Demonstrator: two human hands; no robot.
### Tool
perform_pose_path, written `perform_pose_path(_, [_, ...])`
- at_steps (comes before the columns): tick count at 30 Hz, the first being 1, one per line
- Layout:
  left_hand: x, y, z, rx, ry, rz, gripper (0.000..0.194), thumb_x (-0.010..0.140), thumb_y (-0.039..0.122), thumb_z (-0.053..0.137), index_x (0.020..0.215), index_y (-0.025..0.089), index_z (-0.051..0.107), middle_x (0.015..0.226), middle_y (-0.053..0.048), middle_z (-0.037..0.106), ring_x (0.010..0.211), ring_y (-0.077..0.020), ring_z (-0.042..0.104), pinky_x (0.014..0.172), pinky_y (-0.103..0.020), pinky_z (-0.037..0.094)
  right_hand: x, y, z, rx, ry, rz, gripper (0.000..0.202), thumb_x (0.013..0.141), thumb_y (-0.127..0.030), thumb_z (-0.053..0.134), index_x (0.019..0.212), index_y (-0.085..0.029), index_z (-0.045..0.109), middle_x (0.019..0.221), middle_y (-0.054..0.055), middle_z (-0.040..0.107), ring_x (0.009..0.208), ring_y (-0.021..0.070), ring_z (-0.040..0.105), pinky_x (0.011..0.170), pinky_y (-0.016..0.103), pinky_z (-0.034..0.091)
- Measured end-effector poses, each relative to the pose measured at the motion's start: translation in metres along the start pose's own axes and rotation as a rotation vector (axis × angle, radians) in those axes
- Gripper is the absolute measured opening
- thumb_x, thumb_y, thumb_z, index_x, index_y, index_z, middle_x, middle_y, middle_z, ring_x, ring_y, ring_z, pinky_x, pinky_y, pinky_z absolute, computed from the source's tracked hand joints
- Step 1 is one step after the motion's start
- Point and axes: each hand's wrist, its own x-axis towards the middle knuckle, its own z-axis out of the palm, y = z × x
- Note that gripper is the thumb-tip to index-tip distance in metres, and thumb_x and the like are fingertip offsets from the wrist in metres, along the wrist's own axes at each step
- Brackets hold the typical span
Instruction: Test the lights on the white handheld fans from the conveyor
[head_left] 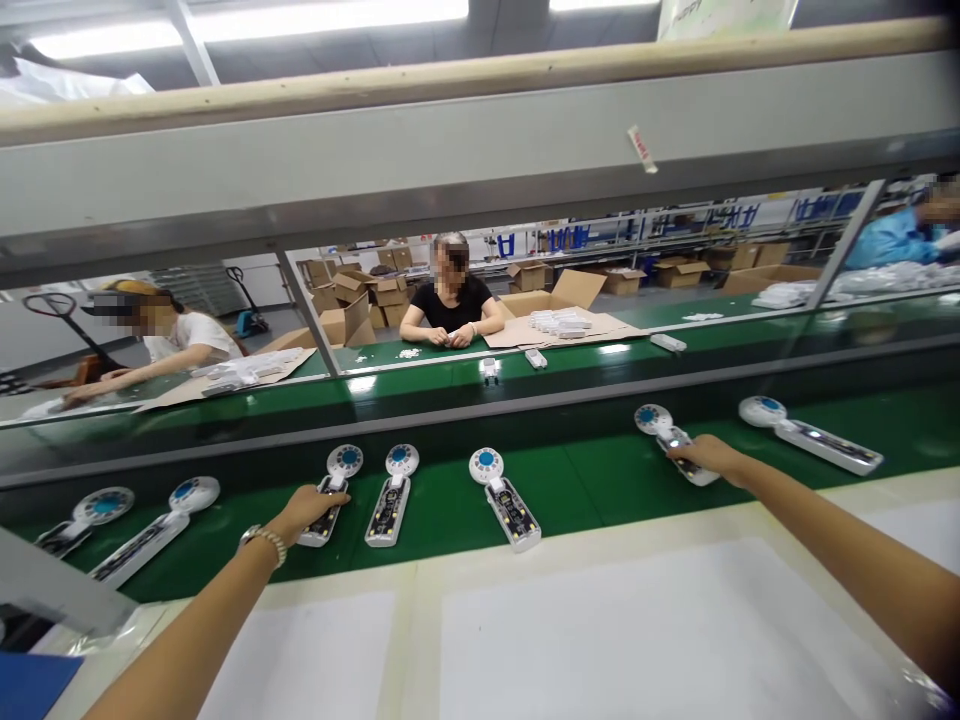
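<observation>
Both arms reach out over the green conveyor belt point(577, 485). My left hand point(304, 508) has its fingers closed over the body of a white handheld device point(345, 461), whose round head has a blue centre. My right hand point(712, 457) grips the body of a similar device point(654, 419) further right, partly covering its exposed circuit board. Between the hands lie two more devices, one with a short body point(388, 512) close to my left hand and another point(514, 515) near the middle. Past my right hand is a longer device point(832, 447) with its board exposed.
More devices point(193, 494) lie on the belt at the left, partly behind a grey post point(64, 590). A white-topped table point(555, 630) runs along the near side. Across a divider, co-workers sit by a second belt point(442, 378) with white parts point(559, 322) and cardboard boxes.
</observation>
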Motion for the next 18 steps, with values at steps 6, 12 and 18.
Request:
perform_pose_path(6, [-0.045, 0.022, 0.014, -0.373, -0.098, 0.089, 0.032, 0.062, 0.029, 0.069, 0.087, 0.017, 0.053, 0.078, -0.003, 0.065, 0.061, -0.0139, 0.062, 0.06, -0.028, 0.052, -0.08, -0.057, 0.055, 0.432, -0.414, -0.013, 0.034, 0.069, -0.034, 0.066, 0.096, -0.015, 0.056, 0.09, 0.012, 0.066, 0.073, 0.0199, 0.065, 0.064, 0.032, 0.055])
perform_pose_path(12, [-0.13, 0.015, 0.065, -0.592, -0.499, 0.135, 0.034, 0.068, 0.017, 0.06, 0.1, 0.018, 0.048, 0.098, -0.009, 0.062, 0.069, -0.0183, 0.064, 0.063, -0.036, 0.053, -0.167, -0.102, 0.124, 1.037, -0.651, 0.172, 0.042, 0.075, -0.028, 0.055, 0.115, -0.027, 0.041, 0.086, 0.004, 0.064, 0.053, 0.0143, 0.059, 0.044, 0.026, 0.048])
perform_pose_path(18, [-0.175, -0.025, 0.103, -0.656, -0.793, 0.193, 0.046, 0.067, 0.01, 0.062, 0.106, 0.021, 0.042, 0.109, -0.008, 0.055, 0.079, -0.0207, 0.062, 0.072, -0.04, 0.05, -0.208, -0.103, 0.154, 1.079, -0.729, 0.089, 0.05, 0.07, -0.025, 0.055, 0.117, -0.024, 0.037, 0.103, 0.007, 0.06, 0.056, 0.0155, 0.061, 0.049, 0.03, 0.047])
